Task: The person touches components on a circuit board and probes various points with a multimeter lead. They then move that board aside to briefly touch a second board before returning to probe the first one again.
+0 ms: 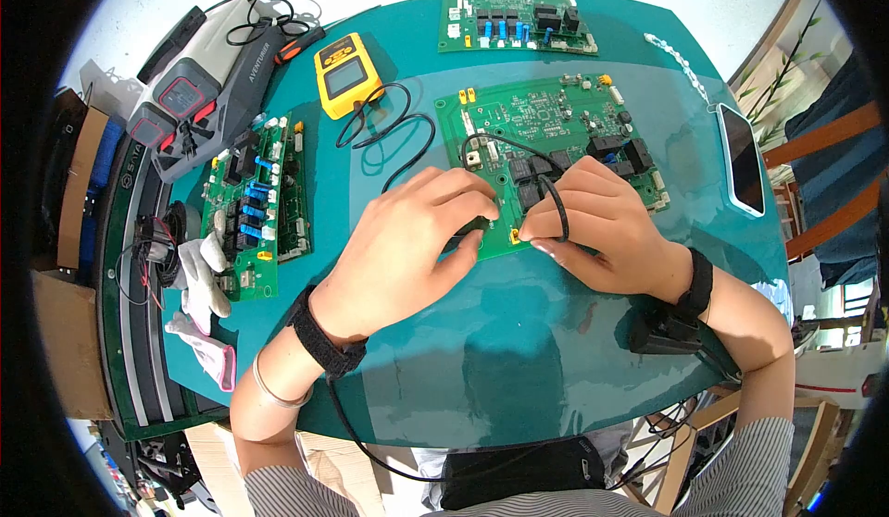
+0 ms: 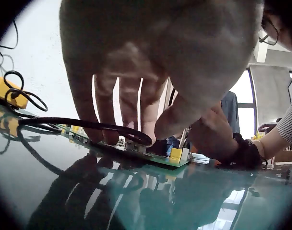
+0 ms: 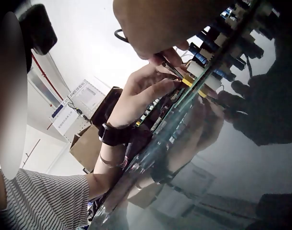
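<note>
Overhead, both hands sit at the near edge of the middle circuit board (image 1: 546, 151) on the green table (image 1: 519, 350): left hand (image 1: 412, 244) fingers curled down onto it, right hand (image 1: 597, 221) pinching the black cable (image 1: 556, 204); a tug could drag the board or snag parts. Left wrist view: left fingertips (image 2: 105, 136) touch the cable (image 2: 88, 125), contact point blurred. Right wrist view: whatever the right fingers (image 3: 160, 60) pinch is too small to identify.

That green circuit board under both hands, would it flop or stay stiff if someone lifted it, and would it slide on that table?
The circuit board probably stays stiff: it lies flat and thin. It may slide easily, since the table looks glossy and mirror-like. The raised parts look breakable. The black cable over it would flop.
</note>
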Demonstrator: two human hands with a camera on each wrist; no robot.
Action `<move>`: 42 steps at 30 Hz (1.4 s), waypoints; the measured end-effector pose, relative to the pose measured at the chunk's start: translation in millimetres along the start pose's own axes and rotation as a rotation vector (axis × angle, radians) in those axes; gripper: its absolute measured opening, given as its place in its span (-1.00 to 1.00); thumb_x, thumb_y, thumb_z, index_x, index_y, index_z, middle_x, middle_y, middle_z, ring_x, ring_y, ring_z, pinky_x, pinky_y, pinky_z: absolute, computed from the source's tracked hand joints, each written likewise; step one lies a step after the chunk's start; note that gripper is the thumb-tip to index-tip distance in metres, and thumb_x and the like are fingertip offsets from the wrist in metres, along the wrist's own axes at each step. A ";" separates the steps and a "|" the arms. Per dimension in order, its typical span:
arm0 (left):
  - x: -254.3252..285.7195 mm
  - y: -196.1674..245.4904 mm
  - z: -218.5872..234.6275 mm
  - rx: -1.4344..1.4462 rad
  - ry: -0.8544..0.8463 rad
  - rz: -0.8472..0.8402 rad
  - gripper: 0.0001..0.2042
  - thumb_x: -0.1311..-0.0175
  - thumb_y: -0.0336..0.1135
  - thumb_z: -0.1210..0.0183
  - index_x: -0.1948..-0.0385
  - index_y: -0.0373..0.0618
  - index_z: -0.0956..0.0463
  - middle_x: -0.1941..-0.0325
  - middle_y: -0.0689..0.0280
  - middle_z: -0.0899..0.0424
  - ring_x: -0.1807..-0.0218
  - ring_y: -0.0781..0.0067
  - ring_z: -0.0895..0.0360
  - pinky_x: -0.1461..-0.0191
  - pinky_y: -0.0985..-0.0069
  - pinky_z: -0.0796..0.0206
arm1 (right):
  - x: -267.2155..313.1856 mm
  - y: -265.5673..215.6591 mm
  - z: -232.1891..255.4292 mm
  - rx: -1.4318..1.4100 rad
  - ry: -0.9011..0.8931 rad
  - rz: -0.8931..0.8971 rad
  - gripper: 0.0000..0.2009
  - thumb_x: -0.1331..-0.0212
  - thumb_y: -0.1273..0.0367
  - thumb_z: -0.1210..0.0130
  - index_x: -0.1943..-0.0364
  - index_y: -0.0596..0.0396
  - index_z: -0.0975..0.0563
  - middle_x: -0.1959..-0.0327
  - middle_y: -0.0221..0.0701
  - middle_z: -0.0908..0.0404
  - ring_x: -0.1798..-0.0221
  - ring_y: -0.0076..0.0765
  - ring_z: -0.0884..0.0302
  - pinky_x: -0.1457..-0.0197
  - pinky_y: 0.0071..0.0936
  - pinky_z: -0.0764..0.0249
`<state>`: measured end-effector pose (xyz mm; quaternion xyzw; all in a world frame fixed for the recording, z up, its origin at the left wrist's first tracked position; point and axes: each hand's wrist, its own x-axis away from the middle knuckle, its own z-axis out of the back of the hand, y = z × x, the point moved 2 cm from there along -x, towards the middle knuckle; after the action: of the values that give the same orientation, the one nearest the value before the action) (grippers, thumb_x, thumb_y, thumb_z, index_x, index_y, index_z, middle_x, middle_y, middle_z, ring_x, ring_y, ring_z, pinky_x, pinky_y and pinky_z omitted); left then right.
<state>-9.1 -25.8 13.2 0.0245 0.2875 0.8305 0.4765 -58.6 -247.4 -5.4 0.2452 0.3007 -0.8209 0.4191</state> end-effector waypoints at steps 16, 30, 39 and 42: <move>1.2 -14.1 1.9 -0.067 0.140 0.020 -0.73 -0.15 -0.63 -0.20 0.11 -0.20 -0.69 -0.05 0.11 -0.67 -0.14 0.00 -0.55 -0.27 0.19 -0.38 | -1.7 -0.5 2.6 -0.034 0.041 -0.068 -0.87 -0.10 0.54 -0.29 0.25 0.16 -0.64 0.36 -0.28 -0.54 0.26 -0.09 -0.51 0.17 -0.23 -0.46; -0.3 -11.7 1.3 -0.072 0.091 -0.025 -0.73 -0.13 -0.61 -0.21 0.10 -0.24 -0.61 -0.05 0.12 -0.66 -0.16 0.01 -0.52 -0.30 0.20 -0.36 | 1.5 4.0 10.1 -0.060 0.272 -0.319 -0.92 -0.34 0.48 -0.14 0.28 0.21 -0.61 0.42 -0.29 -0.46 0.34 -0.19 -0.38 0.20 -0.32 -0.31; -1.2 -12.7 2.3 -0.068 0.078 -0.030 -0.73 -0.13 -0.60 -0.21 0.10 -0.24 -0.60 -0.05 0.12 -0.65 -0.17 0.01 -0.52 -0.31 0.19 -0.36 | -0.1 4.3 7.4 -0.057 0.193 -0.277 -0.91 -0.34 0.48 -0.14 0.32 0.22 -0.58 0.40 -0.28 -0.47 0.32 -0.14 -0.37 0.23 -0.28 -0.31; -1.4 -12.9 1.6 -0.076 0.079 -0.032 -0.72 -0.13 -0.60 -0.21 0.09 -0.24 -0.60 -0.05 0.12 -0.65 -0.17 0.02 -0.52 -0.31 0.20 -0.35 | 0.8 3.1 8.5 -0.065 0.216 -0.281 -0.91 -0.33 0.48 -0.14 0.32 0.22 -0.58 0.42 -0.28 -0.45 0.32 -0.14 -0.37 0.25 -0.28 -0.31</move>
<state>2.2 -21.3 8.4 -0.0309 0.2746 0.8334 0.4787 -57.8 -255.3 -0.8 0.2739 0.4017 -0.8301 0.2730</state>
